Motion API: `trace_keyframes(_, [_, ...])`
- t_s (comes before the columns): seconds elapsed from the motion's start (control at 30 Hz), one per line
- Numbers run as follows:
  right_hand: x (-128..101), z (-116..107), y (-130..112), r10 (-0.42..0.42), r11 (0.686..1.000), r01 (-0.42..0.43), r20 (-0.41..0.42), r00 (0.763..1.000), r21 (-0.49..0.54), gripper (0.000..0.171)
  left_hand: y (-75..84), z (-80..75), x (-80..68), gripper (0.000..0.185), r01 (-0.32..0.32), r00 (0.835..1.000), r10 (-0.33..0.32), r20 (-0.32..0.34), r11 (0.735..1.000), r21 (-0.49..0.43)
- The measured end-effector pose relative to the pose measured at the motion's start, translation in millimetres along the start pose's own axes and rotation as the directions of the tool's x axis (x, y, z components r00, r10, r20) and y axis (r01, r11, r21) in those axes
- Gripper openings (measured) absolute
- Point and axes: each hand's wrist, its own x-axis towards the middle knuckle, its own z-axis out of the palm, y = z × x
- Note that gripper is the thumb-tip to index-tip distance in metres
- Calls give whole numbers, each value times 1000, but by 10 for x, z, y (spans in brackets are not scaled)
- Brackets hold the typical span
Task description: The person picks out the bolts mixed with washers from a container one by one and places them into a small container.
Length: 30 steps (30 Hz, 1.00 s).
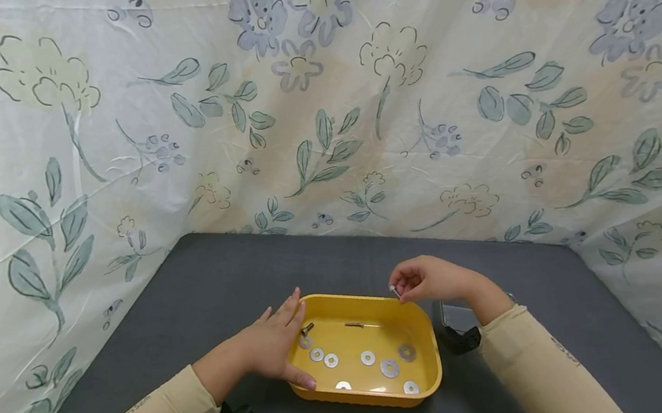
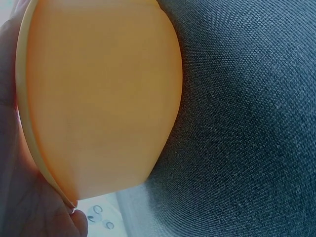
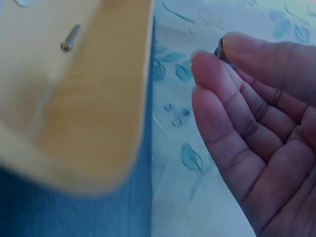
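A yellow plastic tray [image 1: 430, 347] sits on the dark grey table and holds several flat metal washers [image 1: 389, 367] and two small bolts [image 1: 355, 325]. My left hand [image 1: 274, 345] rests against the tray's left wall [image 2: 98, 98] with its fingers straight, the thumb on the near-left rim. My right hand [image 1: 425, 279] hovers over the tray's far right corner and pinches a small metal bolt [image 1: 394, 290] between thumb and fingertips. In the right wrist view the bolt's dark end [image 3: 220, 51] shows behind the curled fingers, and one loose bolt [image 3: 69, 38] lies in the tray [image 3: 113, 98].
A floral cloth [image 1: 316, 97] hangs as a wall behind and on both sides of the grey table [image 1: 204, 293]. A dark device [image 1: 455, 319] lies just right of the tray, under my right wrist. Black straps sit on both forearms.
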Motion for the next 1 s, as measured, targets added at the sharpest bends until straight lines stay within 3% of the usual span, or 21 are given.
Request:
trace_keyframes(0.43, [-321,-350,189,46,998,-41,-97,994,58,26,-3,4,6,131,1,1000,-1,4,1000,-4])
trace_keyframes(1.0, [-571,-409,427,115,991,-107,-112,987,80,25,-11,22,12,129,0,1000,0,0,1000,-4])
